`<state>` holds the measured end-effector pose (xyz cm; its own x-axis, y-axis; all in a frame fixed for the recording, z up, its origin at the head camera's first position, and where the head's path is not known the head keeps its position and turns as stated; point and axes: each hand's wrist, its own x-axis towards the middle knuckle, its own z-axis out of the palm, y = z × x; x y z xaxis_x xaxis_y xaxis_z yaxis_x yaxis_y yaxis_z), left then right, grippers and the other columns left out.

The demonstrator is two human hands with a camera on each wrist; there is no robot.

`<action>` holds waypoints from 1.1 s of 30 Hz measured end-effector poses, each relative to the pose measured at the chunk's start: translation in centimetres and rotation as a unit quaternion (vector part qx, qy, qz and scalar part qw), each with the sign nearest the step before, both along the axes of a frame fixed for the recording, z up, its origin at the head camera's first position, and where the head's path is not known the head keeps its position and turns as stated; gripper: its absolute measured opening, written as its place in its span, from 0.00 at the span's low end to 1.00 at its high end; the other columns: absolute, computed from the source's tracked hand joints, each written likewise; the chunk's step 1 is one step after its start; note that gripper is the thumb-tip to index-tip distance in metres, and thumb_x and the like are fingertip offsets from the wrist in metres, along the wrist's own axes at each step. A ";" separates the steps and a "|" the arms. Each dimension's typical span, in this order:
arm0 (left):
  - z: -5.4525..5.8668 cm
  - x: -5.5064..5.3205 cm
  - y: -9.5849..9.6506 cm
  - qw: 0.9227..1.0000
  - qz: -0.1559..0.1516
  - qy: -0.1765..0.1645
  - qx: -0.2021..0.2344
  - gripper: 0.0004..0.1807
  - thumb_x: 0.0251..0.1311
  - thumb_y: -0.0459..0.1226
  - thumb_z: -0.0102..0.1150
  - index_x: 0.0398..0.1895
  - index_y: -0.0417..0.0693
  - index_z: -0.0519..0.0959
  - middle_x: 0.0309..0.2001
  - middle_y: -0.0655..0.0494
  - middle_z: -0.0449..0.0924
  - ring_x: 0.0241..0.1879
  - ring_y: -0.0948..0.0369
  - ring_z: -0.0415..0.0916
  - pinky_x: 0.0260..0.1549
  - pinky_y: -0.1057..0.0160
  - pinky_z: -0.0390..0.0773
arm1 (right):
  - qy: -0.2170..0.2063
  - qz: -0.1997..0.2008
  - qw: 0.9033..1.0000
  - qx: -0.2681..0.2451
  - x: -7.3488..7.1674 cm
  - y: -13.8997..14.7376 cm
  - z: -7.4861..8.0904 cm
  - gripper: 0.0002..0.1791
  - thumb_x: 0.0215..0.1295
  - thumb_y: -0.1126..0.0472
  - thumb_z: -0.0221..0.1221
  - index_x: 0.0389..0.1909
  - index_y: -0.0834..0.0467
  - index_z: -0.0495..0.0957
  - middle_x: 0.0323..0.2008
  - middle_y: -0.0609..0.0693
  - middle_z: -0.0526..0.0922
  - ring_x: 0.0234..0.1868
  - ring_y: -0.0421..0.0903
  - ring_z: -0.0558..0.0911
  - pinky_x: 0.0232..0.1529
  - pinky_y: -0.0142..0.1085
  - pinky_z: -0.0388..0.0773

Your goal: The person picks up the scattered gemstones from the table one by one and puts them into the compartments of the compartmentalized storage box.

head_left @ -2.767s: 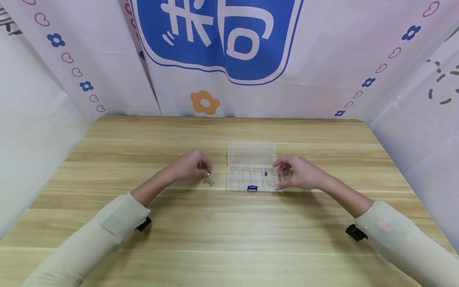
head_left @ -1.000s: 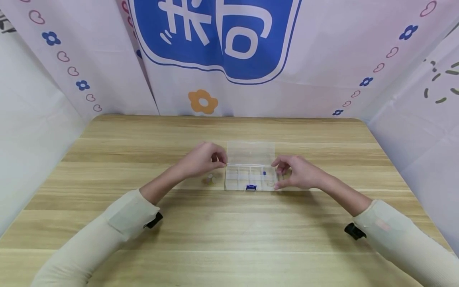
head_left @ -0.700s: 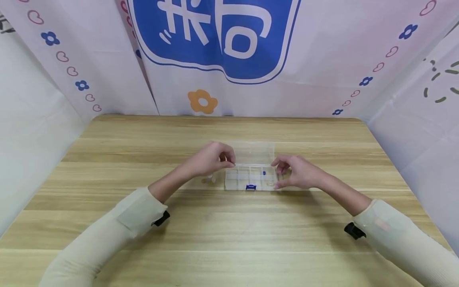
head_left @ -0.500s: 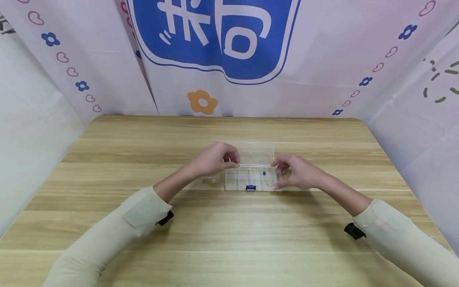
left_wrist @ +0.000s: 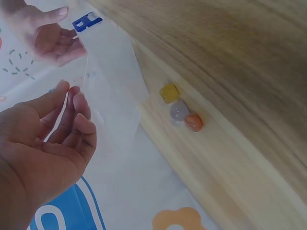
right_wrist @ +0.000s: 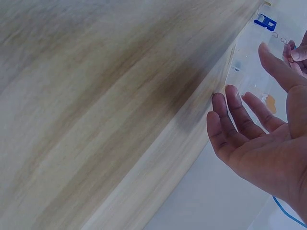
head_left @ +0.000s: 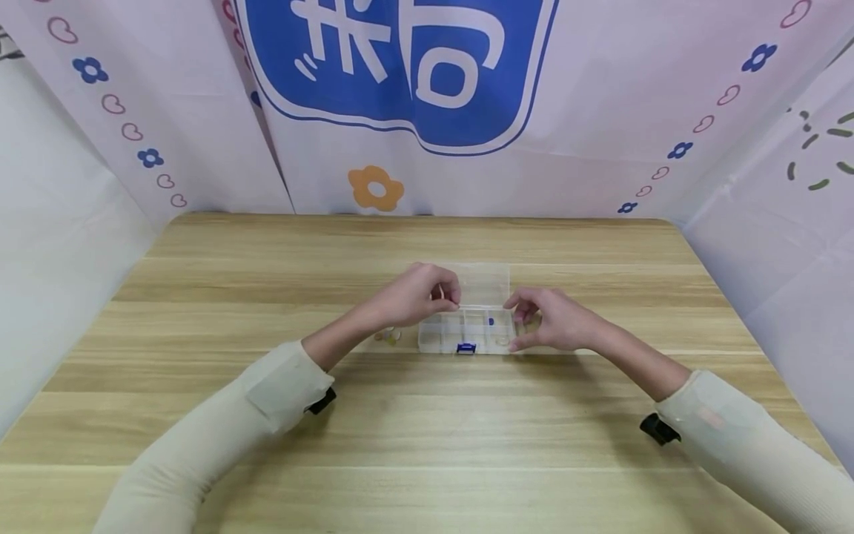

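My left hand point(head_left: 415, 297) is above the back-left part of a clear plastic compartment box point(head_left: 442, 341), thumb and fingertips pinched together. Between those tips in the left wrist view shows a speck of a small reddish bead, mostly hidden. My right hand point(head_left: 560, 320) holds the box's right end, thumb at the front corner and a finger at the back corner. The lid point(head_left: 487, 283) lies open to the back. A blue bead point(head_left: 491, 322) sits in a back-right compartment. Left of the box lie a yellow bead point(left_wrist: 169, 93), a clear bead point(left_wrist: 179, 111) and an orange bead point(left_wrist: 194, 122).
A blue latch point(head_left: 466, 348) is at the box's front edge. The wooden table point(head_left: 427, 445) extends around the box on all sides. A printed white cloth point(head_left: 574, 148) hangs behind the table's back edge.
From the loose beads, my left hand has moved right, past the box's left edge, and is now over its back compartments, still pinching. My right hand keeps its place on the box.
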<state>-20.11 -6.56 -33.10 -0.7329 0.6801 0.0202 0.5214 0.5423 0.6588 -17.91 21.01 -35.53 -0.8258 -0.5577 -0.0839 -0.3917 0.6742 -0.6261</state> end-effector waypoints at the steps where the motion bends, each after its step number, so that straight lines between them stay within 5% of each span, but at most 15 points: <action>1: 0.0 0.0 0.1 1.000 0.000 0.000 0.000 0.05 0.69 0.30 0.65 0.33 0.44 0.82 0.34 0.50 0.85 0.32 0.59 0.80 0.32 0.66 0.78 | 0.000 0.000 1.000 -0.001 0.0 0.0 0.0 0.33 0.51 0.60 0.80 0.54 0.69 0.78 0.40 0.54 0.82 0.44 0.51 0.80 0.50 0.48 0.79; 33: -0.8 -1.3 3.5 1.000 -0.002 -0.004 0.009 0.04 0.64 0.28 0.69 0.30 0.40 0.85 0.30 0.53 0.86 0.32 0.61 0.79 0.35 0.69 0.79 | -0.001 0.001 1.000 -0.001 -0.2 0.1 0.0 0.33 0.51 0.60 0.80 0.55 0.69 0.78 0.40 0.54 0.83 0.45 0.51 0.81 0.50 0.49 0.79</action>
